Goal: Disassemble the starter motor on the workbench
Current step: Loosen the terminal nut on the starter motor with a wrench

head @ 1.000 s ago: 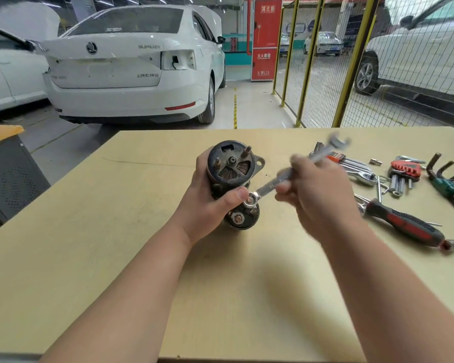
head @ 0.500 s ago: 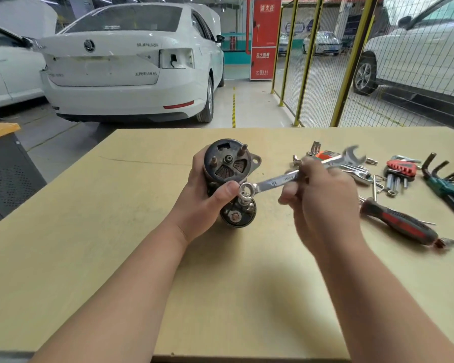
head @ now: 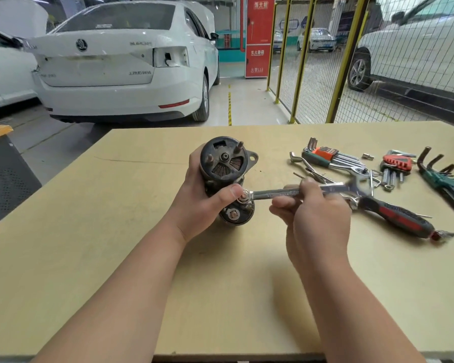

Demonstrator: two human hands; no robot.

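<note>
The starter motor (head: 224, 166) is around the middle of the bench (head: 102, 244), stood on end with its dark round end cap facing up at the camera. Two studs stick out of the cap, and the smaller solenoid can is tucked in front lower down. Can't tell if it's actually resting on the wood. The left hand (head: 199, 205) has its grip clamped round the body from the left, thumb laid across the front. The right hand (head: 317, 216) has its grip closed on the shank of a silver wrench (head: 270, 193), which lies about level. Its ring end sits over a nut (head: 243, 196) on the solenoid, right next to the left thumb tip, and the open end out to the right is just a blur. There's stamping on the shank but no way I can read it. Off to the right on the bench there's a red and black handled tool (head: 401, 218) just past the right hand, an orange and green hex key set (head: 325, 156), a red hex key set (head: 396, 163), and a green hex key set (head: 447, 180) with bigger keys near the edge. Beyond the bench sits a white car (head: 121, 74), tail toward us, with a round Skoda badge on the boot lid. The lettering there is too smeared to read, and there's an open hole in the right tail-light spot. Further back is a red cabinet (head: 260, 35) with white Chinese characters I can't make out for sure, then a yellow-posted mesh fence (head: 303, 61) with a white SUV (head: 417, 48) behind it.
</note>
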